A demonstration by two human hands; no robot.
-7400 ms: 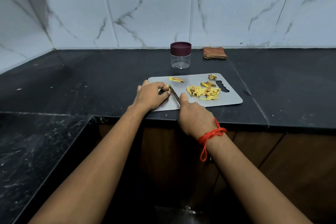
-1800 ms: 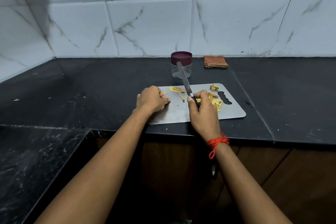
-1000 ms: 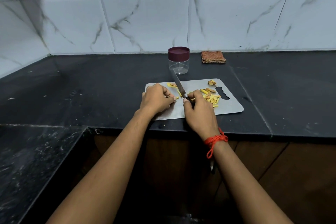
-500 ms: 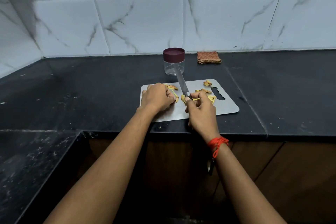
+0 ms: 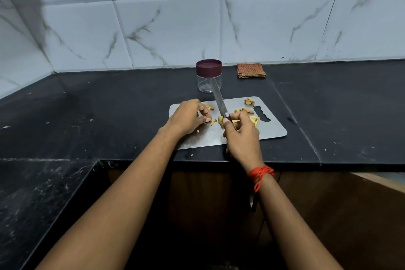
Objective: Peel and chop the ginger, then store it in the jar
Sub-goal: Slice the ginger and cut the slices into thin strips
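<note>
Chopping ginger [image 5: 254, 119] at board [image 5: 274, 131] centre: my right hand [image 5: 242, 136] grips the knife [image 5: 219, 100]; left hand [image 5: 188, 117] curled beside a piece, grip unclear; keep fingertips tucked; jar [image 5: 209, 77] stands capped beyond the far edge.

The counter [image 5: 109, 116] is black stone. It runs along the tiled wall [image 5: 175, 28] and turns a corner on the left side. There's a seam [image 5: 302, 134] cutting across the slab on the right. Sitting straight on it are a grey cutting board [image 5: 271, 131] near the front edge, a clear jar [image 5: 209, 82] just behind the board with its maroon lid [image 5: 208, 67] on, and a folded orange-brown cloth [image 5: 251, 70] back by the wall, right of the jar. A few pale crumbs [image 5: 6, 127] are scattered on the stone too.
</note>
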